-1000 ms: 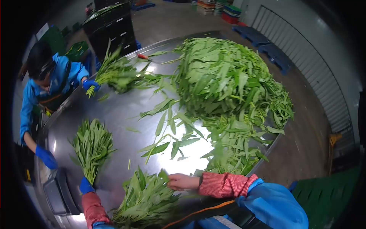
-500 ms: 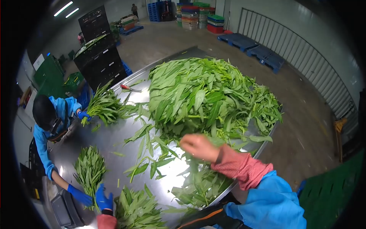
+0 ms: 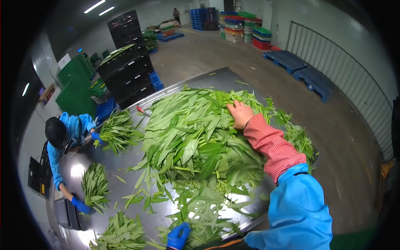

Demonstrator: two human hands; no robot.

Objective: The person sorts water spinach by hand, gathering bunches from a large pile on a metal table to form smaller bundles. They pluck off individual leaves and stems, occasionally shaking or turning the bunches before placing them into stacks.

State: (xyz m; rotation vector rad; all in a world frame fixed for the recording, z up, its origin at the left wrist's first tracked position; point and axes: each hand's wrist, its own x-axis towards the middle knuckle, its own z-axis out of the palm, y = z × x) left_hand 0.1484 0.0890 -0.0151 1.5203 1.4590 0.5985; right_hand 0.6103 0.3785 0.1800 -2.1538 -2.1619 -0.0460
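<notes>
While R hand (image 3: 241, 114) was laid part-open on leaf pile (image 3: 189, 133), light touch was needed; L hand (image 3: 178, 236) nr loose lvs (image 3: 204, 210), grip unclear.

Red-checked sleeve (image 3: 273, 146), blue oversleeve (image 3: 301, 206), blue glove (image 3: 178, 236)

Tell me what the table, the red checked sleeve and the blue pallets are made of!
Table: smooth, shiny metal, maybe steel; it mirrors the lights.
Sleeve: dull woven cloth, perhaps cotton; it wrinkles softly.
Pallets: probably hard, dull plastic, as the blue looks even, but painted wood is possible from this far.
</notes>
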